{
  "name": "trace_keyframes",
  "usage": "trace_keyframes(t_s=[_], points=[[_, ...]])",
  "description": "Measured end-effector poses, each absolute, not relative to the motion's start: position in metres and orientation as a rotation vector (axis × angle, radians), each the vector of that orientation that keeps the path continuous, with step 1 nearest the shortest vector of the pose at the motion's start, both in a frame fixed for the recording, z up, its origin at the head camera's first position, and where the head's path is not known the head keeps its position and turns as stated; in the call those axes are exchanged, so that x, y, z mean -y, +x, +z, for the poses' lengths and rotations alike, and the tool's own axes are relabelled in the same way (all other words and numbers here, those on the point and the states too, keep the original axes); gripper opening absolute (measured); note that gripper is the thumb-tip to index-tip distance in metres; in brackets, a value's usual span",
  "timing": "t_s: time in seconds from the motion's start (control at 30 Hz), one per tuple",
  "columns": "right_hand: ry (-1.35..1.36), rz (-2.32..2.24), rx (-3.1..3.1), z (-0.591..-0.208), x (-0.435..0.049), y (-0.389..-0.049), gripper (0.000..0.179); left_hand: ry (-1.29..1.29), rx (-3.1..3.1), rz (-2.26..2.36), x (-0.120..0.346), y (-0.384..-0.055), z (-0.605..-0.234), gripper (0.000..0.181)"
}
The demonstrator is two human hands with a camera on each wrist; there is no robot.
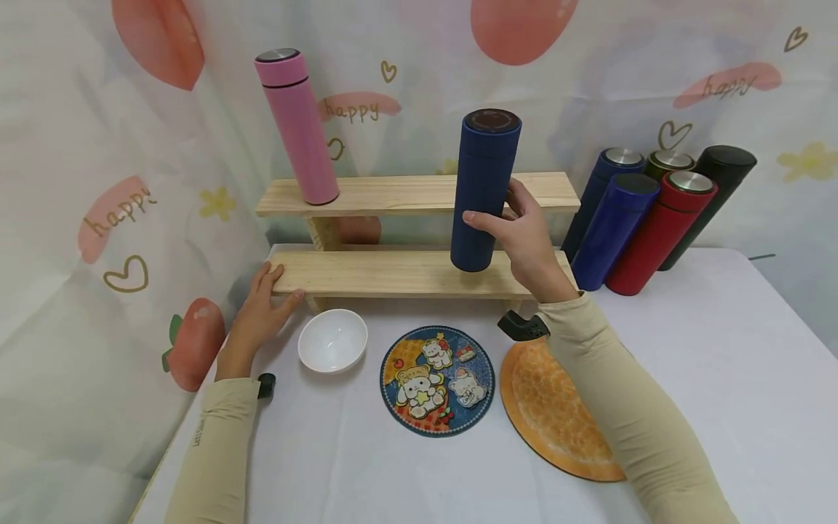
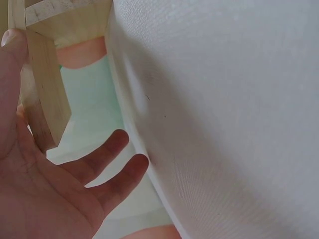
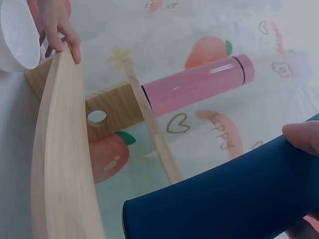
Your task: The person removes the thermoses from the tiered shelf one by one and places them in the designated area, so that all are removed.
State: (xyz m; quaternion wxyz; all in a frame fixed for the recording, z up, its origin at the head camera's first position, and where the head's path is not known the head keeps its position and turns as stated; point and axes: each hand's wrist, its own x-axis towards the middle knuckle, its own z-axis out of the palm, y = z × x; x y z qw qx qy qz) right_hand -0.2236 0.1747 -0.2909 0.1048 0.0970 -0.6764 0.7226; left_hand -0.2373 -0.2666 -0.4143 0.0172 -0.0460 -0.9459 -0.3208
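My right hand (image 1: 529, 236) grips a dark blue thermos bottle (image 1: 483, 196) around its middle, thumb across the front. The bottle is nearly upright, its base overlapping the lower board in the head view. My left hand (image 1: 258, 314) rests at the left end of the lower board of a two-tier wooden shelf (image 1: 393, 273), with the thumb at its front edge. In the left wrist view, two fingers (image 2: 122, 174) of that hand extend loosely beside the board. A pink thermos bottle (image 1: 297, 131) with a silver-topped lid stands at the left of the upper board.
Several more bottles cluster at the right, including a red one (image 1: 661, 233) and a bright blue one (image 1: 615, 231). In front of the shelf lie a white bowl (image 1: 332, 340), a round cartoon mat (image 1: 419, 356) and a round orange-brown mat (image 1: 556, 407). A printed curtain (image 1: 419, 36) hangs behind.
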Motion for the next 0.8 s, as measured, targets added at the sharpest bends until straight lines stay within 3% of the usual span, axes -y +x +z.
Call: trace_keyframes(t_s=[0.8], points=[[0.116,2.036,1.973,-0.315,-0.241,-0.191,0.080,-0.146,2.952,-0.986,0.265,-0.233,-0.411,0.089]])
